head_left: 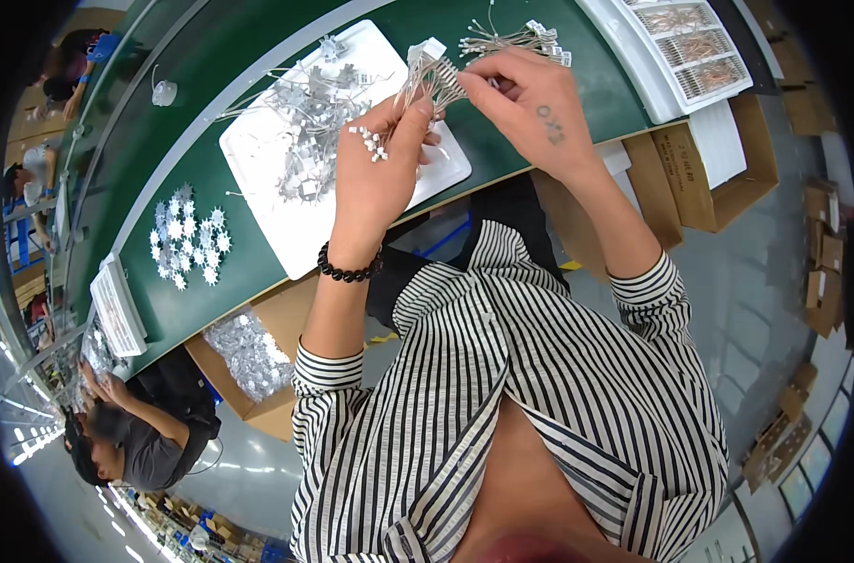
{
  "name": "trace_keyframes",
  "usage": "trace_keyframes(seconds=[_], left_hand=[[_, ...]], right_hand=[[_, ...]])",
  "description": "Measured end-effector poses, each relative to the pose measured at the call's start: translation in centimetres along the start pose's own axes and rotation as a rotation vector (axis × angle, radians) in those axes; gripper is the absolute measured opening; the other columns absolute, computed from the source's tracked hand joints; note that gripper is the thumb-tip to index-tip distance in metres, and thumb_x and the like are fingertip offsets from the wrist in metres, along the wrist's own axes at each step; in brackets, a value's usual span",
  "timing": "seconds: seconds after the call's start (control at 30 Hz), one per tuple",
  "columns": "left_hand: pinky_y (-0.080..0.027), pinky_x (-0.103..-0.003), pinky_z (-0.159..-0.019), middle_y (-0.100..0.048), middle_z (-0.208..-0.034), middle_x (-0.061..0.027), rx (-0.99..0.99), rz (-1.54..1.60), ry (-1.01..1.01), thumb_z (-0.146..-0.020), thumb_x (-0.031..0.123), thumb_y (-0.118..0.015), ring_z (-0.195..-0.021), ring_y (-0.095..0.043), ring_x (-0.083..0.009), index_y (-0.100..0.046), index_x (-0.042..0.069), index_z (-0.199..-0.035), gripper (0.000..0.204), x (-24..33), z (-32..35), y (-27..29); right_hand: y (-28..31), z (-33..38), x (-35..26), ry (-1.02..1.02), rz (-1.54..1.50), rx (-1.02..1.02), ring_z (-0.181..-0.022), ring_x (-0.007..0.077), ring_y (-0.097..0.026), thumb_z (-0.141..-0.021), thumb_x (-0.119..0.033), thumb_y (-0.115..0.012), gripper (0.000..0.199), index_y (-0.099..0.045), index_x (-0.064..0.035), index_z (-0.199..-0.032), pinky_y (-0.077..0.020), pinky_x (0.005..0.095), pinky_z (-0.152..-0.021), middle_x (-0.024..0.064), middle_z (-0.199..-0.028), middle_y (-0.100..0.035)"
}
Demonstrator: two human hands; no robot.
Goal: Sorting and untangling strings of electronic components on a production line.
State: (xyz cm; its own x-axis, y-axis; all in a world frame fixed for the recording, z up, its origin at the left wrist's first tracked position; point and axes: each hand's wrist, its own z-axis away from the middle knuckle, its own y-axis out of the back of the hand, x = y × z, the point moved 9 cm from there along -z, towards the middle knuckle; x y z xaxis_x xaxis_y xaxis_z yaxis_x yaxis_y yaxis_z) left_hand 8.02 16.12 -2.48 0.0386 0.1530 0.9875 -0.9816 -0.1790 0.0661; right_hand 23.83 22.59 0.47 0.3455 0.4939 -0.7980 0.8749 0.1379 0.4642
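Observation:
A bundle of thin wires (pixel 433 86) with small white plugs is held in my left hand (pixel 375 169), its fingers closed round the middle. Some white plugs (pixel 372 144) stick out past the thumb side of that hand. My right hand (pixel 532 101) pinches at the right side of the bundle, thumb and forefinger together on a wire end; its other fingers are curled. Below the hands lies a white tray (pixel 263 211). On it is a heap of silvery star-shaped pieces with wires (pixel 314 141).
More wire bundles (pixel 513 42) lie at the back of the green table (pixel 596 89). A white tray of sorted wires (pixel 689 47) stands right. Loose metal stars (pixel 190 235) lie left. Cardboard boxes (pixel 281 324) sit below the table edge. A co-worker (pixel 150 432) works at far left.

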Motion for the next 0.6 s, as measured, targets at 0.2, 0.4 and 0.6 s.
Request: trace_keyframes(seconds=[0.2, 0.4, 0.6], left_hand=[[-0.04, -0.021, -0.061, -0.067, -0.078, -0.0038, -0.015, -0.128, -0.072, -0.1, 0.019, -0.062, -0.068, -0.052, -0.0094, -0.075, -0.002, -0.104, 0.025, 0.0, 0.9, 1.4], [-0.037, -0.029, -0.058, -0.061, -0.072, -0.0026, 0.041, -0.095, -0.049, -0.096, 0.01, -0.06, -0.063, -0.044, -0.013, -0.073, -0.002, -0.099, 0.018, 0.5, 1.5, 2.0], [-0.041, -0.032, -0.059, -0.061, -0.076, -0.0065, 0.094, -0.536, -0.531, -0.086, -0.002, -0.062, -0.062, -0.046, -0.0179, -0.071, -0.002, -0.107, 0.022, 3.6, 1.5, 1.4]], right_hand=[[-1.3, -0.3, -1.6, 0.091, 0.132, -0.081, -0.066, 0.009, -0.053, -0.09, -0.007, -0.067, 0.011, -0.071, 0.004, -0.089, -0.043, 0.0204, -0.06, 0.0014, -0.076, -0.063], [1.8, -1.0, 4.3, -0.279, 0.008, 0.177, -0.065, 0.0094, -0.055, -0.091, -0.009, -0.067, 0.013, -0.071, 0.004, -0.091, -0.0455, 0.02, -0.061, 0.002, -0.073, -0.063], [-0.7, -0.5, 2.0, -0.392, -0.521, -0.011, -0.064, 0.0096, -0.057, -0.092, -0.011, -0.067, 0.015, -0.071, 0.0036, -0.093, -0.0483, 0.0198, -0.062, 0.0032, -0.072, -0.063]])
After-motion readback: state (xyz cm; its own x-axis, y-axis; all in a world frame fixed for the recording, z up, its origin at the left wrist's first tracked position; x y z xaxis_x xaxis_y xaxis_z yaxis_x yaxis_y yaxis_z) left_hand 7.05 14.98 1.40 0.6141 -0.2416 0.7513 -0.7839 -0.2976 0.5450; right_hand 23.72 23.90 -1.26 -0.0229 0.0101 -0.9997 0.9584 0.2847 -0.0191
